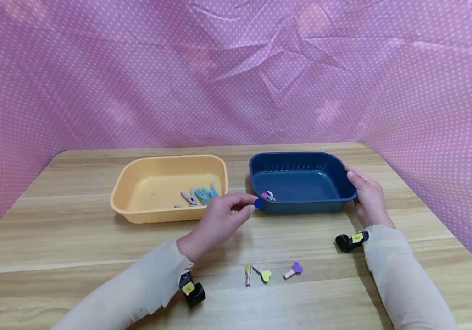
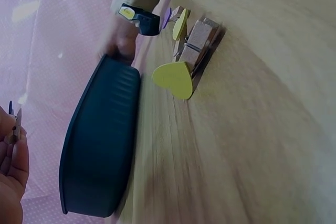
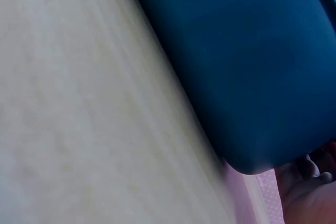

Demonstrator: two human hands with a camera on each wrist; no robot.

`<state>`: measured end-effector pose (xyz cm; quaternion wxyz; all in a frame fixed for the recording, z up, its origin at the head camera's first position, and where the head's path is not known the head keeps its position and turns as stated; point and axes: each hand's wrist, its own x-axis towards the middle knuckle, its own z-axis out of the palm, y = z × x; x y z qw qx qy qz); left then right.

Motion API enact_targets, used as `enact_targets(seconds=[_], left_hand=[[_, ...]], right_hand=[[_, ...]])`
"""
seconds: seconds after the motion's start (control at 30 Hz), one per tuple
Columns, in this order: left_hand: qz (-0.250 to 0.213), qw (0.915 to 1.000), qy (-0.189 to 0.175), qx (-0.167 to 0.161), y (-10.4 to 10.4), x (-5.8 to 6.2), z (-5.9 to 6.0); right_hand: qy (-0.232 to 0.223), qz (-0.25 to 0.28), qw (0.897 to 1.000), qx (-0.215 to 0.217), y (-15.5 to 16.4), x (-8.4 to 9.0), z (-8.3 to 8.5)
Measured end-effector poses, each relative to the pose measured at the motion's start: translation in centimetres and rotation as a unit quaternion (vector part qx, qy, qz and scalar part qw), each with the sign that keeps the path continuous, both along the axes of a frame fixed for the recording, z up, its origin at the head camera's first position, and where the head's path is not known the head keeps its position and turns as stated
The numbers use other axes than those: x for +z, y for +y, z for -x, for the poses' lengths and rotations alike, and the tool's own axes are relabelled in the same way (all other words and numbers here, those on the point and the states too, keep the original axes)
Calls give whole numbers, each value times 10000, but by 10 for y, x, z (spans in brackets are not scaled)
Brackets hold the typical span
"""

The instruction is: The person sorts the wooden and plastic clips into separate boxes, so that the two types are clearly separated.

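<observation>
Left grip (image 1: 221,219): pinching the blue heart clip (image 1: 258,203) between thumb and fingertips; an off-centre pinch could be letting it twist loose.
Yellow tray (image 1: 153,217): sitting on the counter (image 1: 322,302), grey clips (image 1: 192,197) and light-blue clips (image 1: 203,195) lying toward its near right corner; a careless wrist would be risking a bump.
Blue heart clip: hanging by the navy tray's near left corner, whether touching it I cannot quite tell; staying this low, it could be catching the wall and falling outside.
Yellow heart clips (image 1: 266,275): lying close together, so lifting one could be dragging its neighbour.
Purple heart clip (image 1: 297,267): lying to their right.
Navy tray (image 1: 302,207): carrying a pink-topped clip (image 1: 264,195).
Right grip (image 1: 369,197): holding this tray's right end; uneven pulling could be shifting the rim.
</observation>
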<state>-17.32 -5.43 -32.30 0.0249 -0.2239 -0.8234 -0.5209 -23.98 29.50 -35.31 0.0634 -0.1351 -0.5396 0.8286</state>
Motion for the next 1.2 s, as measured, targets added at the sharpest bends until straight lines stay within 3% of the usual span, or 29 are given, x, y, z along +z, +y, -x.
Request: enact_targets(seconds=[0.33, 0.8, 1.2], left_hand=[[-121, 9997, -118, 170, 6, 4, 5], [-365, 9988, 164, 296, 12, 3, 10], [-671, 9970, -74, 388, 26, 0, 19]], right_hand=[[28, -35, 10000, -7, -2, 2, 0], [101, -7, 9999, 48, -1, 2, 0], [-76, -204, 9998, -35, -1, 0, -1]])
